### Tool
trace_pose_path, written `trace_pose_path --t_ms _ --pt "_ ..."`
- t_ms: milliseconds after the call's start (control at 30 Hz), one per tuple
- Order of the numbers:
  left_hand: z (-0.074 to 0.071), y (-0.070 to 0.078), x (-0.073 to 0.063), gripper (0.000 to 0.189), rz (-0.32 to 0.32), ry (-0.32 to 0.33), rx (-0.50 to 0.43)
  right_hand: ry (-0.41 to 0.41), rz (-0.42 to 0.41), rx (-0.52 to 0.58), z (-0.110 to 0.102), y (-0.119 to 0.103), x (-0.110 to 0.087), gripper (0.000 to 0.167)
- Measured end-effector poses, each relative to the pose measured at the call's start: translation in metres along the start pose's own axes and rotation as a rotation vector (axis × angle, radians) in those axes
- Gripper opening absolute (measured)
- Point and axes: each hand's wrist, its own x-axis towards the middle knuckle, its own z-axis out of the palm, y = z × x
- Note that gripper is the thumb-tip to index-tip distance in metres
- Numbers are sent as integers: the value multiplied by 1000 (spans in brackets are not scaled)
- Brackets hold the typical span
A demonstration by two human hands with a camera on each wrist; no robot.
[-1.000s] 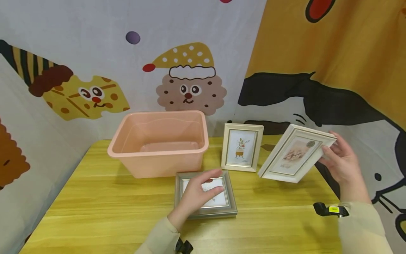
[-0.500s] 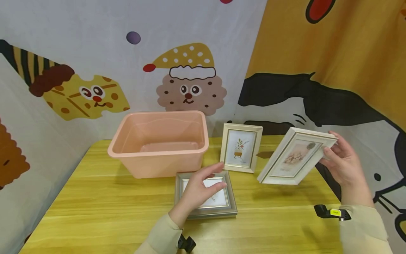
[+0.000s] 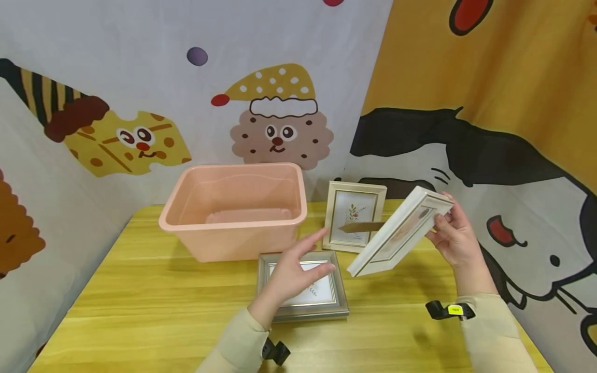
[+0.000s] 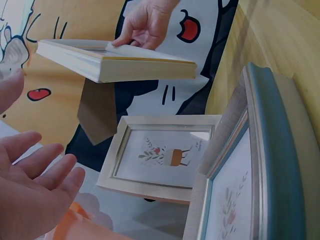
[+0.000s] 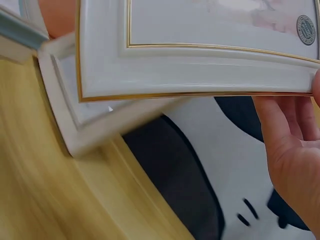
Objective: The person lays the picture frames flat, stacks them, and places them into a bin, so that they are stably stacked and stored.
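My right hand grips a white picture frame by its right edge and holds it tilted above the table. The frame's brown stand leg sticks out behind it. My left hand hovers over a grey picture frame lying face up, its fingers extended and thumb apart, holding nothing. A cream picture frame with a potted-plant print stands upright at the back, partly covered by the white frame's leg in the head view.
A pink plastic bin stands at the back left, close behind the grey frame. The wooden table meets a cartoon-printed cloth at its back and sides.
My right hand has carried the white frame to the left and turned it more edge-on, so its stand leg shows. My left hand has shifted slightly right, fingers spread wider.
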Motion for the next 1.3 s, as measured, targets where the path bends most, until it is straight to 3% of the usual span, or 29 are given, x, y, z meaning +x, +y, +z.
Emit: trace_pose_path --t_ms 267,500,767,1000,1167,1300 --pt "-4 5 2 100 38 -76 70 -17 21 115 11 32 6 50" --pt "-1 2 0 111 44 -71 59 -16 37 167 18 46 9 50" --pt "6 -2 -5 97 106 28 -80 104 47 159 24 53 8 51" --pt "14 -2 -9 81 187 47 -163 163 46 169 26 60 8 48" --pt "16 -6 -9 69 231 67 -184 170 53 191 29 65 10 48" --pt "16 -10 -8 58 259 94 -150 175 61 185 32 69 11 50"
